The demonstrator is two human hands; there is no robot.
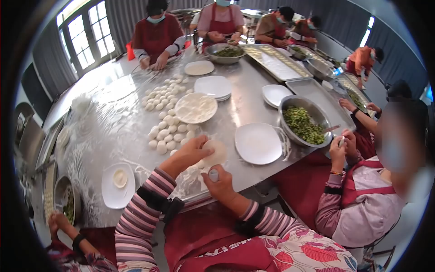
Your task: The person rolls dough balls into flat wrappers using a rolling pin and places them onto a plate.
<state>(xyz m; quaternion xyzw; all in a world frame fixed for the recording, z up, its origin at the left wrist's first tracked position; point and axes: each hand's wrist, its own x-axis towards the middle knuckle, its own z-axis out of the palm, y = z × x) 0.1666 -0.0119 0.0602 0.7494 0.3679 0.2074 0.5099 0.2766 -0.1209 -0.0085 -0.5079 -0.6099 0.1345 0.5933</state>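
Observation:
My left hand point(192, 152) pinches the edge of a thin round dough wrapper point(215, 153) above the floured front edge of the steel table. Close below it, my right hand point(222, 185) is closed around a short pale rod, seen nearly end-on, that looks like a rolling pin point(213, 175); most of it is hidden by the fingers. Loose flour lies under both hands. Just beyond my left hand are many small dough balls point(168, 132), and a white plate of flour point(196, 109) stands against them.
A square white plate point(258, 144) and a steel bowl of chopped green filling point(304, 124) stand to the right. On the left, another plate point(111, 192) carries a small round wrapper point(120, 178). Co-workers sit close on both sides; trays point(276, 63) lie farther back.

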